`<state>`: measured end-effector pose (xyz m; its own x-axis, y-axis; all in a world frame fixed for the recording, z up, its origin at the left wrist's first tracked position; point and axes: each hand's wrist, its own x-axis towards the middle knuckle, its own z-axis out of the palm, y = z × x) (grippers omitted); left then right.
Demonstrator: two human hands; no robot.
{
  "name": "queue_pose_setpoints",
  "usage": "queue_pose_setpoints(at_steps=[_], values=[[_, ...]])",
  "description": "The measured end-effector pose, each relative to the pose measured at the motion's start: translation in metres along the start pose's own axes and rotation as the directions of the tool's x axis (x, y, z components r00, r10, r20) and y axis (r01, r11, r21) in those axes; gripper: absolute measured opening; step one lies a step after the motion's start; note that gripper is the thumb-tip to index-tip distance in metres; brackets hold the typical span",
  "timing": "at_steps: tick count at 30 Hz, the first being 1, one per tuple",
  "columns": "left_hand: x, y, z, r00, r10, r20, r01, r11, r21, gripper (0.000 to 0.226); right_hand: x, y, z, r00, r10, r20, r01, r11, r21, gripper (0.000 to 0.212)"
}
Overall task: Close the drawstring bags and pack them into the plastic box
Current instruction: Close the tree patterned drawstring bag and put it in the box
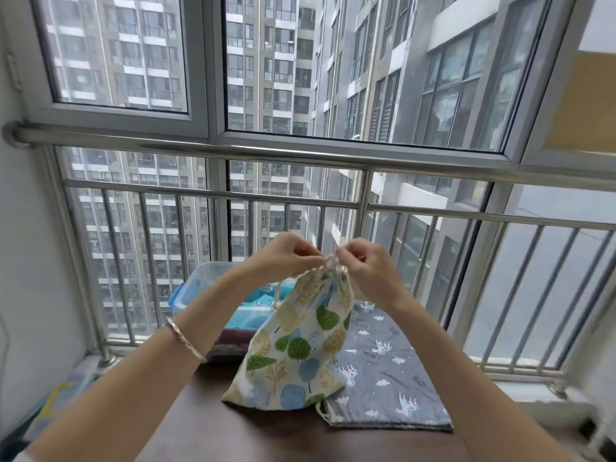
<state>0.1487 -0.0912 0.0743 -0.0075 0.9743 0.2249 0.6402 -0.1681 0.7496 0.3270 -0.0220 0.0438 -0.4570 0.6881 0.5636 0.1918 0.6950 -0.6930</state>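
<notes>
The plastic box (200, 278) sits open at ten o'clock from the tree-print bag (300, 348), handy for packing. The left hand (286, 255) and right hand (370, 265) each pinch a cord at its gathered neck at twelve o'clock, apparently pulling outward to cinch it. A grey bag (386, 371) lies flat at four o'clock.
</notes>
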Motion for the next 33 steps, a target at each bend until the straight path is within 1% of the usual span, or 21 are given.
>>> queue_pose_setpoints(at_steps=[2,4,5,6,7,8,9,10,12,13,14,16,18,20,22,23,25,27,29,31,33], values=[[-0.005,-0.004,-0.011,0.994,0.109,-0.031,-0.102,0.980,0.170,0.015,0.003,0.016,-0.015,0.994,0.094,0.061,-0.101,0.987,0.128,0.027],[-0.009,-0.006,-0.013,0.972,0.228,-0.049,-0.191,0.898,0.396,0.015,0.006,0.023,-0.021,0.965,0.161,0.207,-0.209,0.948,0.239,0.023],[-0.009,-0.008,-0.011,0.954,0.292,-0.072,-0.218,0.838,0.500,0.015,0.010,0.024,-0.020,0.944,0.179,0.277,-0.255,0.928,0.270,0.024],[-0.009,-0.008,-0.006,0.935,0.340,-0.105,-0.224,0.791,0.570,0.015,0.015,0.023,-0.017,0.922,0.200,0.333,-0.302,0.908,0.291,0.026],[-0.009,-0.008,-0.001,0.922,0.361,-0.140,-0.212,0.773,0.598,0.016,0.019,0.018,-0.014,0.897,0.233,0.375,-0.354,0.888,0.294,0.031],[-0.010,-0.009,0.004,0.920,0.354,-0.168,-0.189,0.776,0.602,0.018,0.025,0.013,-0.010,0.868,0.290,0.404,-0.415,0.869,0.269,0.038],[-0.011,-0.009,0.009,0.921,0.340,-0.189,-0.169,0.788,0.592,0.019,0.029,0.008,-0.007,0.839,0.353,0.413,-0.462,0.864,0.201,0.043],[-0.012,-0.010,0.014,0.922,0.327,-0.207,-0.155,0.802,0.576,0.020,0.033,0.004,-0.005,0.814,0.410,0.412,-0.486,0.869,0.094,0.043],[-0.015,-0.014,0.022,0.916,0.319,-0.244,-0.150,0.835,0.530,0.020,0.039,0.000,-0.001,0.748,0.499,0.438,-0.480,0.862,-0.162,0.037],[-0.016,-0.016,0.025,0.910,0.321,-0.264,-0.155,0.851,0.502,0.019,0.040,-0.002,0.001,0.714,0.535,0.452,-0.472,0.844,-0.254,0.035],[-0.018,-0.018,0.028,0.903,0.321,-0.286,-0.159,0.867,0.473,0.019,0.041,-0.004,0.002,0.688,0.570,0.450,-0.477,0.822,-0.311,0.035],[-0.019,-0.021,0.030,0.894,0.304,-0.329,-0.162,0.904,0.396,0.015,0.043,-0.007,0.003,0.630,0.620,0.468,-0.528,0.784,-0.327,0.031],[-0.020,-0.024,0.031,0.897,0.268,-0.352,-0.162,0.939,0.303,0.012,0.043,-0.008,0.002,0.560,0.637,0.530,-0.595,0.754,-0.278,0.022],[-0.021,-0.025,0.032,0.906,0.209,-0.368,-0.159,0.974,0.161,0.010,0.043,-0.006,0.001,0.527,0.626,0.575,-0.634,0.740,-0.225,0.017],[-0.021,-0.025,0.032,0.912,0.149,-0.383,-0.158,0.987,0.008,0.011,0.042,-0.005,0.000,0.542,0.601,0.587,-0.645,0.746,-0.166,0.014],[-0.020,-0.024,0.032,0.911,0.127,-0.393,-0.160,0.986,-0.052,0.013,0.041,-0.006,0.000,0.565,0.589,0.578,-0.642,0.754,-0.142,0.015],[-0.019,-0.023,0.034,0.909,0.103,-0.404,-0.169,0.977,-0.132,0.019,0.038,-0.009,0.000,0.632,0.567,0.528,-0.605,0.787,-0.120,0.021],[-0.017,-0.021,0.036,0.916,0.126,-0.380,-0.192,0.971,-0.141,0.026,0.036,-0.012,0.001,0.719,0.508,0.475,-0.519,0.846,-0.120,0.020],[-0.014,-0.021,0.034,0.935,0.145,-0.323,-0.201,0.968,-0.148,0.029,0.035,-0.014,0.002,0.791,0.424,0.440,-0.419,0.901,-0.115,0.011],[-0.011,-0.022,0.030,0.959,0.117,-0.260,-0.169,0.967,-0.188,0.026,0.033,-0.018,-0.001,0.836,0.356,0.418,-0.345,0.933,-0.106,0.004],[-0.008,-0.024,0.024,0.973,0.068,-0.219,-0.118,0.967,-0.226,0.021,0.031,-0.020,-0.005,0.862,0.306,0.404,-0.293,0.951,-0.095,0.008]])
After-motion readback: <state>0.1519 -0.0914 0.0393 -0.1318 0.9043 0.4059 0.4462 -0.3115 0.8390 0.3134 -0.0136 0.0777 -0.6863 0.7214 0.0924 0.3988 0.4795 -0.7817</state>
